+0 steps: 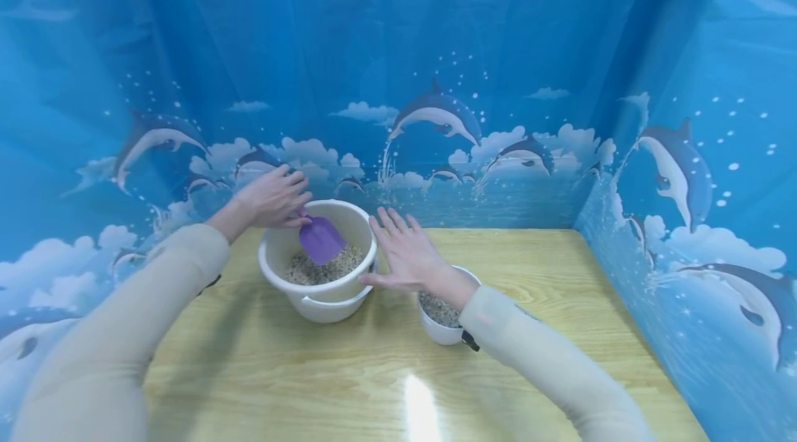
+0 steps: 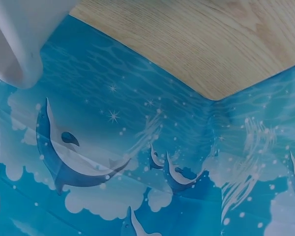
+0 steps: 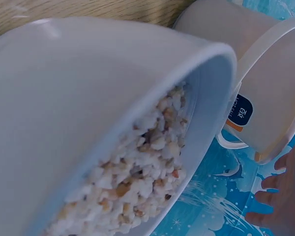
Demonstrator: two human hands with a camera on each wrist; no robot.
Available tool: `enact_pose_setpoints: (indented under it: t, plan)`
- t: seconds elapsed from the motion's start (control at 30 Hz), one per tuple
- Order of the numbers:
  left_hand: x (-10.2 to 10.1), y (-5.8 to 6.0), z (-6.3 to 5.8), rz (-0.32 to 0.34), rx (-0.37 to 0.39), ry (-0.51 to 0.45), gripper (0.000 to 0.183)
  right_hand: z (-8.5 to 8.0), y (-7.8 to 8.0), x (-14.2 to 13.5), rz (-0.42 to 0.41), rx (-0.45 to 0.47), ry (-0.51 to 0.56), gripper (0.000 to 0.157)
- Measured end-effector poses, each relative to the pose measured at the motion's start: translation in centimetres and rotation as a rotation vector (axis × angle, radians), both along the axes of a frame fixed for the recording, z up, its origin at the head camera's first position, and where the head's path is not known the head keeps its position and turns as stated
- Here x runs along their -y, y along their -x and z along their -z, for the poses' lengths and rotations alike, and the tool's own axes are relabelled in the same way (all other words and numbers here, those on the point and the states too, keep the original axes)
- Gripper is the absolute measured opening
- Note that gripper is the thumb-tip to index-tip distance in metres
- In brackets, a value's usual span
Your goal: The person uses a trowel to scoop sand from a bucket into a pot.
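Observation:
My left hand [image 1: 274, 198] grips the handle of a purple scoop [image 1: 322, 241] at the far left of a white bucket [image 1: 317, 288]. The scoop's blade tilts down inside the bucket, just over the gravel [image 1: 308, 269]; whether it touches is unclear. My right hand [image 1: 405, 255] is spread flat between the bucket and a smaller white bowl [image 1: 438, 336], thumb close to the bucket's rim. That wrist passes above the bowl, partly hiding it. Pale, mixed gravel [image 3: 142, 172] fills part of the bowl in the right wrist view. The left wrist view shows no clear hand.
The bucket's white handle [image 1: 339, 301] hangs down at its front. A dark label [image 3: 240, 110] is on its side. Light wooden table [image 1: 535, 331] stretches around both containers. Blue dolphin-print sheeting [image 1: 311, 48] encloses the back and sides.

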State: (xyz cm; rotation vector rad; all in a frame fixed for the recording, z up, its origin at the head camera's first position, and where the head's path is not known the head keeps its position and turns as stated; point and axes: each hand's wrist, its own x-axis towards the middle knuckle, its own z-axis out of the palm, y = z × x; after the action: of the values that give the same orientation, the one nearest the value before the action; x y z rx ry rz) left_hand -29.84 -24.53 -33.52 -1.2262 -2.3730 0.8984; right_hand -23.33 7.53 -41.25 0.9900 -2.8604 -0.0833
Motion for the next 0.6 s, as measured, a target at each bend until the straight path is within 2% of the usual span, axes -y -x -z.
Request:
enact_pose_setpoints:
  t: [0.27, 0.6]
  plan:
    - [-0.8, 0.5, 0.9, 0.024, -0.028, 0.062, 0.056, 0.3, 0.5, 0.6, 0.026, 0.036, -0.003, 0.118]
    - [-1.7, 1.0, 1.3, 0.031, -0.083, 0.093, 0.056, 0.4, 0.7, 0.9, -0.001, 0.054, -0.001, 0.119]
